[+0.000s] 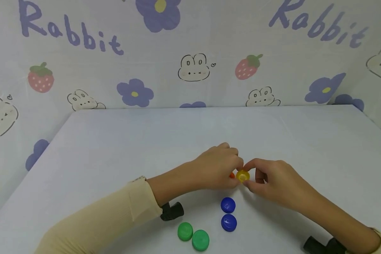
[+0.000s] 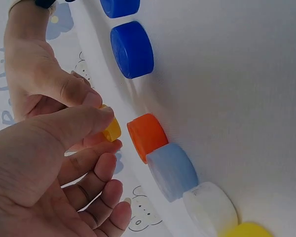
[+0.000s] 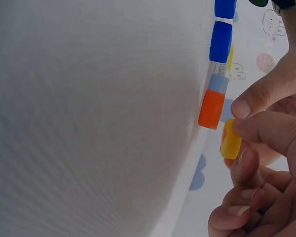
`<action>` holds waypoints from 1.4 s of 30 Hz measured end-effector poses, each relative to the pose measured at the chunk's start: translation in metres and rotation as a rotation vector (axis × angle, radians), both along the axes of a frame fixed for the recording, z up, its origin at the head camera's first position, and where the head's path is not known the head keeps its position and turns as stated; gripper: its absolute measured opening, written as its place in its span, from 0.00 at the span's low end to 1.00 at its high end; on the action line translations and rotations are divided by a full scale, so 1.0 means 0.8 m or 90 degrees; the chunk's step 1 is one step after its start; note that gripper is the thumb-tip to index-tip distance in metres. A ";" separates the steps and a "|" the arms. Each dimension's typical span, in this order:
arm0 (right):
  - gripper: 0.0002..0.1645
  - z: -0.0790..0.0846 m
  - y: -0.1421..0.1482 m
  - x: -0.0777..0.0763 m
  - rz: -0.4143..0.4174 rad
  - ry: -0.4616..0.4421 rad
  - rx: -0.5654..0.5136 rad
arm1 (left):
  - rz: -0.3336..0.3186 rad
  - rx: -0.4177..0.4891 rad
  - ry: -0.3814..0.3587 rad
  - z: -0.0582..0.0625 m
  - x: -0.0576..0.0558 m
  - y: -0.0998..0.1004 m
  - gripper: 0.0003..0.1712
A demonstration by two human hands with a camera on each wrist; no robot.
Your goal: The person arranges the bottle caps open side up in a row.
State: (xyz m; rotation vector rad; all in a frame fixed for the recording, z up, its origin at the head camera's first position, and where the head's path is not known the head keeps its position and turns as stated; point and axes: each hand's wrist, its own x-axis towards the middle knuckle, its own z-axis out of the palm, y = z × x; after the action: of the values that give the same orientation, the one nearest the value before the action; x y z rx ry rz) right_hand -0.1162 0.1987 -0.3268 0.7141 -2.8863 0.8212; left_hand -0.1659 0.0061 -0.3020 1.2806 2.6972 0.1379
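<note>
A small yellow bottle cap [image 1: 242, 175] is between the fingertips of both hands. My right hand [image 1: 277, 180] pinches it by its right side, forefinger at the far edge and thumb at the near edge. The left hand [image 1: 217, 169] has its thumb and forefinger tips at the cap's left side. In the left wrist view the yellow cap [image 2: 112, 131] shows partly behind the left thumb. In the right wrist view the right thumb overlaps the yellow cap [image 3: 231, 140]. Beside it an orange cap [image 2: 147, 137] sits on the table, mostly hidden by the left hand in the head view.
Two blue caps [image 1: 228, 205] stand in a line toward the person, with two green caps [image 1: 200, 240] to their left. The left wrist view shows a light blue cap [image 2: 172, 173], a whitish cap [image 2: 210, 210] and another yellow cap [image 2: 249, 231] past the orange one.
</note>
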 end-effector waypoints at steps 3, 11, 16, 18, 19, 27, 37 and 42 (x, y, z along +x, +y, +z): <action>0.16 -0.001 -0.001 -0.003 -0.017 -0.006 0.015 | 0.004 -0.008 -0.007 -0.002 -0.002 0.004 0.17; 0.13 -0.003 -0.006 -0.011 -0.019 -0.043 0.040 | -0.003 -0.023 -0.006 -0.009 -0.004 0.006 0.16; 0.12 -0.002 -0.010 -0.013 -0.036 -0.081 0.065 | -0.008 -0.032 0.003 -0.008 -0.002 0.005 0.15; 0.13 -0.002 -0.012 -0.014 -0.042 -0.094 0.077 | -0.009 -0.036 0.007 -0.008 -0.001 0.005 0.14; 0.13 -0.002 -0.012 -0.014 -0.046 -0.100 0.082 | -0.008 -0.037 0.008 -0.008 0.000 0.005 0.14; 0.13 -0.002 -0.013 -0.014 -0.045 -0.095 0.093 | -0.003 -0.021 0.008 -0.009 0.002 0.001 0.14; 0.15 -0.003 -0.013 -0.014 -0.042 -0.098 0.093 | -0.001 -0.005 -0.005 -0.011 0.000 -0.003 0.15; 0.16 -0.001 -0.012 -0.011 -0.039 -0.095 0.093 | 0.019 0.010 -0.021 -0.009 0.000 -0.012 0.18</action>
State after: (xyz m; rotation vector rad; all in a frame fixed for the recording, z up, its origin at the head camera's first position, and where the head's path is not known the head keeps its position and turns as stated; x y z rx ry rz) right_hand -0.1248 0.1892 -0.3279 0.5953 -3.1101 0.6911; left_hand -0.1659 -0.0036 -0.3092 1.2315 2.6940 0.1819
